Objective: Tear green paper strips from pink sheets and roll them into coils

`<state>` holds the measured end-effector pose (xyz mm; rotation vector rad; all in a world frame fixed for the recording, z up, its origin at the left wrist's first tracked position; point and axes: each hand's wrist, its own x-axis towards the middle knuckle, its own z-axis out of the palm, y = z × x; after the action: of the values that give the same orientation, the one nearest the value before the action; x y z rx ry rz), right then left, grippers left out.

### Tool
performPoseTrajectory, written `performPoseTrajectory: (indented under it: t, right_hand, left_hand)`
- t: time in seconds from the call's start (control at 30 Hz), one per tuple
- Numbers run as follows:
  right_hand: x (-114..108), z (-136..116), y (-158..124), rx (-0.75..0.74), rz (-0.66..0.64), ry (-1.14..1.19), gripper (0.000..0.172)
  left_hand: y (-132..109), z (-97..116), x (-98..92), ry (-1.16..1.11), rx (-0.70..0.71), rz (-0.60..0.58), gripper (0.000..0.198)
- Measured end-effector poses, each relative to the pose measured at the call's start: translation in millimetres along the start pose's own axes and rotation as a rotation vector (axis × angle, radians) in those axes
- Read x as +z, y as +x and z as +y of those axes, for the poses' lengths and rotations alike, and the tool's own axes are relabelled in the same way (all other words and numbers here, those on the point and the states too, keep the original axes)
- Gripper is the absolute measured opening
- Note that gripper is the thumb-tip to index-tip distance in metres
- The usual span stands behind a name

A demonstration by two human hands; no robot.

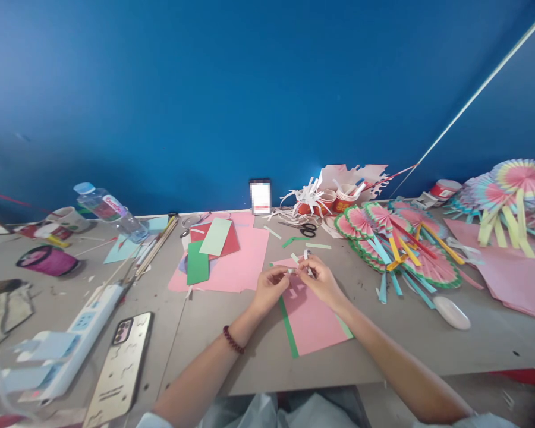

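My left hand (271, 286) and my right hand (318, 279) meet over a pink paper sheet (318, 324) with green strips along its sides. Both are closed, fingertips pinched together around a thin pale strip (290, 271); whether it is paper or tape I cannot tell. A whitish curled piece (307, 254) shows by the right hand's fingers, partly hidden by them. Just beyond the hands lie black-handled scissors (309, 229), a green paper scrap (294, 241) and a pale green strip (318, 245).
To the left are pink, red and green papers (254, 249), a phone (120, 368), a power strip (78, 339) and a water bottle (111, 211). Pleated paper fans (378, 223), a white mouse (452, 312) and more pink sheets (517, 273) lie right. A blue wall (267, 107) stands behind.
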<state>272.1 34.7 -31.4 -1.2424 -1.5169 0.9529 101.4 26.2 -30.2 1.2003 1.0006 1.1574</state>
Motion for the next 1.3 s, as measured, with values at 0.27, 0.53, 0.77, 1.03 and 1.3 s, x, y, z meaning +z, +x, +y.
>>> performPoseTrajectory:
  t: [0.27, 0.53, 0.77, 1.03, 1.3]
  right_hand:
    - [-1, 1, 0, 0.003, -0.019, -0.010, 0.023]
    - [0, 7, 0, -0.034, -0.031, -0.015, 0.023]
    - [0, 2, 1, -0.012, -0.034, -0.036, 0.028]
    - [0, -12, -5, 0.151, -0.092, 0.044, 0.033]
    - [-2, -18, -4, 0.167, -0.134, 0.115, 0.036]
  left_hand:
    - [0, 4, 1.8, 0.033, 0.031, 0.017, 0.032]
    - [-1, 7, 0.1, 0.104, 0.068, 0.012, 0.047]
    - [1, 7, 0.3, 0.081, 0.043, 0.109, 0.056]
    - [3, 6, -3.5, 0.006, -0.063, 0.146, 0.055]
    - [4, 4, -4.8, -0.032, -0.102, 0.161, 0.051]
